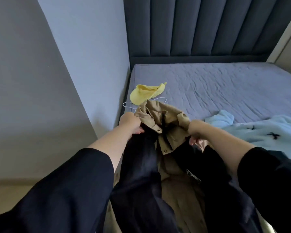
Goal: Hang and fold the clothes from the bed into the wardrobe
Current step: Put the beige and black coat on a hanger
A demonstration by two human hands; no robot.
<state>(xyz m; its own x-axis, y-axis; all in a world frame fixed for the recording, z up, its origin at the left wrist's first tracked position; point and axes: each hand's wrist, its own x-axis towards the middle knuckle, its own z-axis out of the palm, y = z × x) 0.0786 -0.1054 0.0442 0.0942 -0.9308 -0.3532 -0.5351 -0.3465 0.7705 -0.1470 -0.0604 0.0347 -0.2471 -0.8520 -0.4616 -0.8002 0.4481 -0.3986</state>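
STEP: ready tan jacket for hanging | GRIP: left hand and right hand grasp its upper part, fingers clenched | ADVICE: the person should level the shoulders before taking the hanger

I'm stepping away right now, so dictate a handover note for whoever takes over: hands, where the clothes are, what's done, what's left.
Left hand grips the tan coat at one side of the collar; right hand grips the other side.
White hanger lies on the bed, partly under the yellow garment; light blue garment lies to the right.
Done: coat in hand.
Left: hang coat, put away yellow and blue pieces; wardrobe out of view.
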